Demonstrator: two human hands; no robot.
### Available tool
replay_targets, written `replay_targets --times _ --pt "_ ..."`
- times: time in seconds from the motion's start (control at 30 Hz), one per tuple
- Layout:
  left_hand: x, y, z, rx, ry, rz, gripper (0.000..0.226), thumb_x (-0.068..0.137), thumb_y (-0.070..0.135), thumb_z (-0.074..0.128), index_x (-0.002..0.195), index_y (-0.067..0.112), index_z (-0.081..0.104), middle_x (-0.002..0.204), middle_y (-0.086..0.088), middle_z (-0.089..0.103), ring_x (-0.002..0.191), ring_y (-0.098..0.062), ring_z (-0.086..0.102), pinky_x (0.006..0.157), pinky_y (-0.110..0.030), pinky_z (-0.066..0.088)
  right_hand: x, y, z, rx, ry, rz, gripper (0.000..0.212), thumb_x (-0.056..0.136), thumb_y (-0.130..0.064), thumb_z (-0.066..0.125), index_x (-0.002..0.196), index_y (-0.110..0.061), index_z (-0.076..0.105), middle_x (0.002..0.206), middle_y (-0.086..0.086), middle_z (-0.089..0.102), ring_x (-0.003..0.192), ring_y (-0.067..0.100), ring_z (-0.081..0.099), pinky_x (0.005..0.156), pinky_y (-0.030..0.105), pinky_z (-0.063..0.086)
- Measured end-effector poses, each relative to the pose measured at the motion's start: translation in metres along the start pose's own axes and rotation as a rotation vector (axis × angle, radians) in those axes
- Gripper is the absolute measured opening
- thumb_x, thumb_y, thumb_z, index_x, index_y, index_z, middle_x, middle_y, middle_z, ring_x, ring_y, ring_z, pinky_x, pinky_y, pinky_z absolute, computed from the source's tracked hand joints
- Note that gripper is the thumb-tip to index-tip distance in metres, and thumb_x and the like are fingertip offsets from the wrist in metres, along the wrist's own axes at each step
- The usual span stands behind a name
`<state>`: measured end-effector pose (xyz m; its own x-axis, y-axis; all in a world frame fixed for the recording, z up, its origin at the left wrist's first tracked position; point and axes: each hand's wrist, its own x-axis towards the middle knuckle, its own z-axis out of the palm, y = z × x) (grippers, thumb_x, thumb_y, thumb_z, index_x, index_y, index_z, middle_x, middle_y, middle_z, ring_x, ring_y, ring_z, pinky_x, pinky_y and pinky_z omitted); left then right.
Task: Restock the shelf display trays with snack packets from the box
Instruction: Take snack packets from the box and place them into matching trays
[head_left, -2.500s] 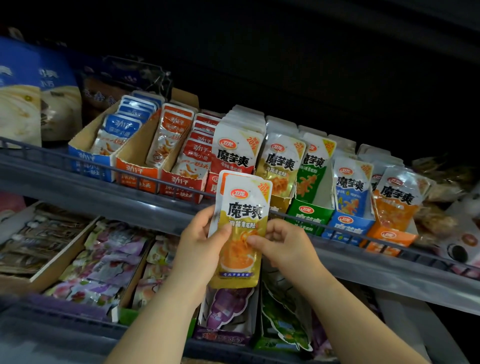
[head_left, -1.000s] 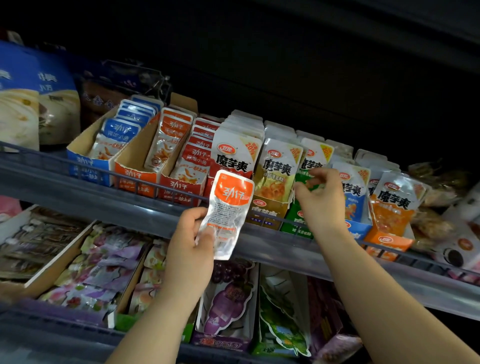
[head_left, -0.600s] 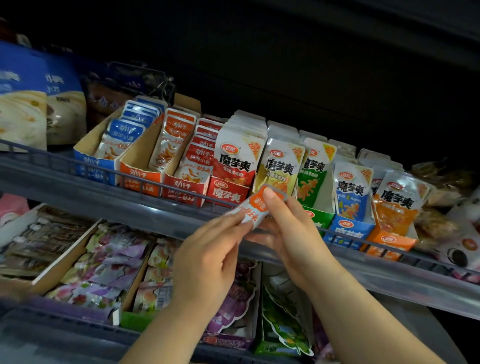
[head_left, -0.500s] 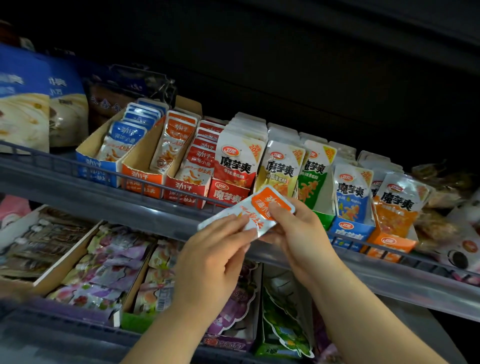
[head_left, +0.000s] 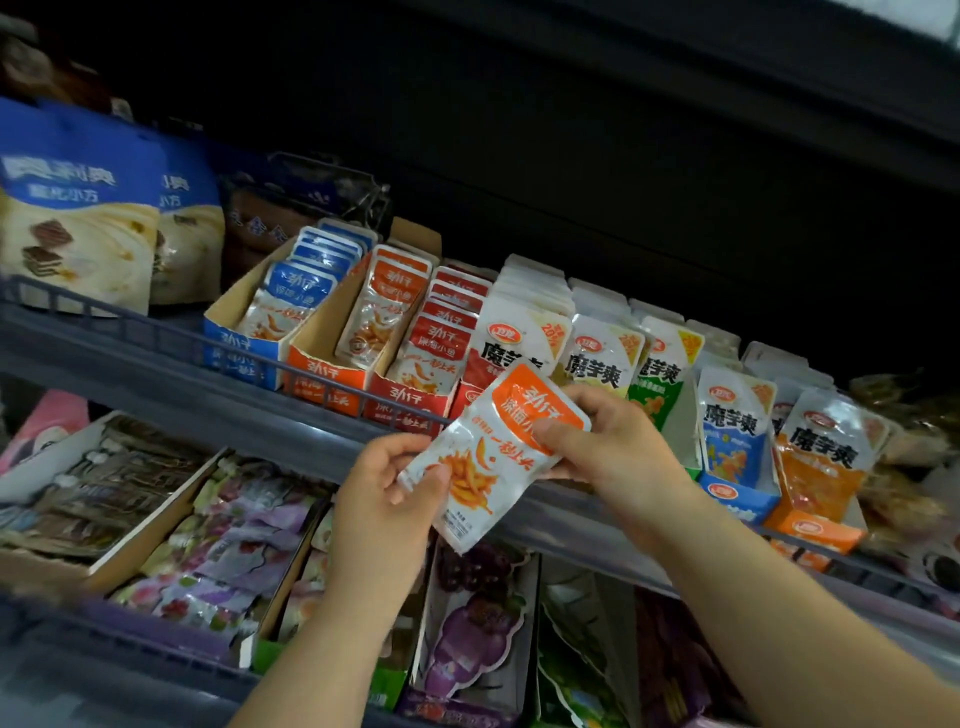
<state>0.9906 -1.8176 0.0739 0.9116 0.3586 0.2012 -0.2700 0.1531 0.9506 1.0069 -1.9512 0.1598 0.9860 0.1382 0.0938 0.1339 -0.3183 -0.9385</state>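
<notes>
Both hands were on it! The left hand (head_left: 384, 493) pinched the orange-topped snack packet (head_left: 493, 457) at its eight o'clock edge, and the right hand (head_left: 608, 447) gripped its three o'clock side. The packet hung tilted in front of the upper shelf (head_left: 171, 384), with the orange display tray (head_left: 327, 371) at ten o'clock.

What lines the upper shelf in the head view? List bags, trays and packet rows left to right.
Blue-and-cream bags → blue tray → orange tray → red tray → red konjac row → yellow konjac row → green konjac row → blue konjac row → orange konjac row.
</notes>
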Motion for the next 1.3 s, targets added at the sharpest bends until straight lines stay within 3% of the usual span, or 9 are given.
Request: replay_targets --times 0.13,0.2,0.4,0.53,0.67,0.77,0.87,0.93,1.3 --pt "0.007 0.014 -0.010 -0.026 0.106 0.067 0.025 0.082 0.007 0.062 0.079 0.029 0.050 0.080 0.014 0.058 0.064 0.017 0.058 0.051 -0.003 0.044 0.017 -0.036 0.008 -0.279 -0.075 -0.069 0.013 0.085 -0.007 0.061 0.080 -0.018 0.056 0.084 0.000 0.065 0.068 0.012 0.065 0.063 0.020 0.057" --pt "0.011 0.015 -0.022 0.048 0.157 0.152 0.023 0.085 0.014 0.058 0.085 0.035 0.049 0.085 0.021 0.055 0.073 0.015 0.057 0.067 -0.005 0.045 0.031 -0.052 0.019 -0.390 -0.058 -0.121 0.016 0.084 -0.009 0.062 0.078 -0.021 0.055 0.081 -0.001 0.065 0.063 0.013 0.064 0.068 0.025 0.056" --pt "0.043 -0.004 -0.068 0.566 0.204 0.309 0.049 0.094 0.037 0.037 0.139 0.020 0.034 0.147 0.004 0.028 0.136 -0.015 0.024 0.111 -0.036 0.018 0.085 -0.089 0.057 -0.418 0.091 -0.260 0.015 0.084 -0.001 0.059 0.085 -0.015 0.052 0.076 -0.002 0.057 0.069 0.018 0.062 0.066 0.026 0.055" --pt "0.053 -0.020 -0.086 0.872 0.076 0.302 0.061 0.095 0.036 0.031 0.143 0.027 -0.005 0.146 0.011 -0.016 0.135 -0.003 -0.012 0.109 -0.024 -0.008 0.120 -0.091 0.081 -0.469 0.185 -0.264 0.014 0.084 -0.002 0.058 0.094 -0.012 0.056 0.096 0.014 0.064 0.093 0.032 0.064 0.084 0.046 0.053" --pt "0.055 -0.029 -0.081 0.995 -0.057 0.304 0.055 0.087 0.054 0.010 0.125 0.035 -0.025 0.133 0.014 -0.033 0.122 -0.006 -0.034 0.100 -0.025 -0.022 0.149 -0.089 0.097 -0.558 0.261 -0.175 0.023 0.087 -0.008 0.057 0.109 -0.011 0.058 0.112 0.009 0.062 0.099 0.022 0.062 0.089 0.036 0.052" --pt "0.062 -0.036 -0.080 1.086 -0.052 0.289 0.056 0.086 0.054 0.008 0.134 0.033 -0.012 0.139 0.008 -0.022 0.127 -0.013 -0.026 0.103 -0.031 -0.014 0.160 -0.084 0.104 -0.646 0.230 -0.129 0.030 0.087 -0.009 0.057 0.117 -0.012 0.056 0.117 0.007 0.060 0.106 0.021 0.058 0.085 0.025 0.046" --pt "0.065 -0.038 -0.080 1.118 -0.033 0.348 0.056 0.083 0.044 0.028 0.130 0.020 0.047 0.139 -0.005 0.036 0.127 -0.024 0.032 0.096 -0.042 0.025 0.165 -0.074 0.111 -0.723 0.119 -0.060 0.038 0.087 -0.010 0.058 0.124 -0.013 0.053 0.122 0.009 0.057 0.111 0.023 0.055 0.079 0.026 0.040" --pt "0.066 -0.041 -0.082 1.171 -0.039 0.362 0.051 0.081 0.041 0.033 0.123 0.019 0.052 0.129 -0.008 0.055 0.118 -0.028 0.051 0.091 -0.043 0.031 0.169 -0.066 0.117 -0.707 0.099 -0.056 0.039 0.088 -0.009 0.055 0.127 -0.015 0.051 0.127 0.009 0.055 0.114 0.023 0.054 0.082 0.026 0.040" --pt "0.066 -0.047 -0.090 1.135 -0.024 0.432 0.051 0.082 0.040 0.034 0.126 0.019 0.050 0.132 -0.006 0.052 0.123 -0.023 0.038 0.093 -0.043 0.029 0.193 -0.035 0.124 -0.901 0.332 -0.075 0.043 0.090 -0.023 0.054 0.131 -0.014 0.045 0.135 0.014 0.043 0.127 0.030 0.035 0.101 0.038 0.033"
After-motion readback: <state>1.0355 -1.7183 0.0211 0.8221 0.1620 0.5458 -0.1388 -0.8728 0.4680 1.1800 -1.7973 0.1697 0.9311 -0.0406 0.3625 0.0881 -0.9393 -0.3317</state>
